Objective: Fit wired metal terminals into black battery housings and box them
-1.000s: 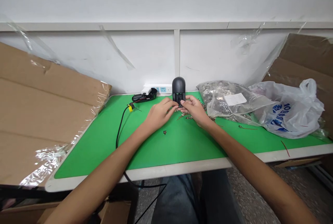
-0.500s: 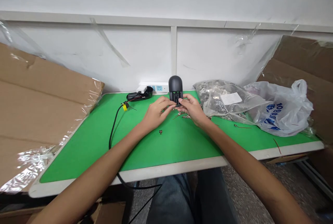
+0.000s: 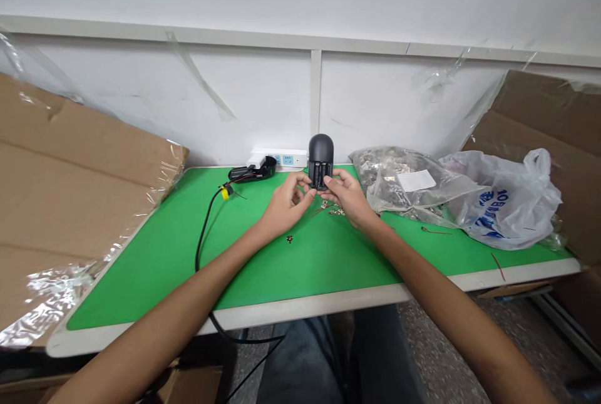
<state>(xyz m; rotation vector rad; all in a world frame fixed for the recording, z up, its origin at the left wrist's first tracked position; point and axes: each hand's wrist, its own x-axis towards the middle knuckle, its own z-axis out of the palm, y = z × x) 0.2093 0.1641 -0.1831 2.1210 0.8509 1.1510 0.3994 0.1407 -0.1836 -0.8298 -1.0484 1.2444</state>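
A black plastic housing (image 3: 321,148) with a rounded top and an open, slotted battery compartment is held up above the green mat. My right hand (image 3: 351,198) grips its lower right side, thumb laid over the compartment's edge. At the lower left corner, my left hand (image 3: 284,205) is closed with bent fingers, the tips touching the housing. Whether a small part sits between those fingertips I cannot make out. Small metal contacts (image 3: 336,211) and thin reddish wires lie on the mat below my hands. One single metal piece (image 3: 290,239) lies nearer the front.
A white power strip (image 3: 293,158) stands against the wall, beside a black casing (image 3: 263,169) with wires. A black cable (image 3: 203,235) with a yellow tag runs off the front edge. Plastic bags (image 3: 408,172) fill the back right. Cardboard sheets (image 3: 79,185) flank the table.
My left fingers have shifted slightly, with the index finger lifting and bending by the housing's left edge. My right hand keeps its grip. The view has moved a little.
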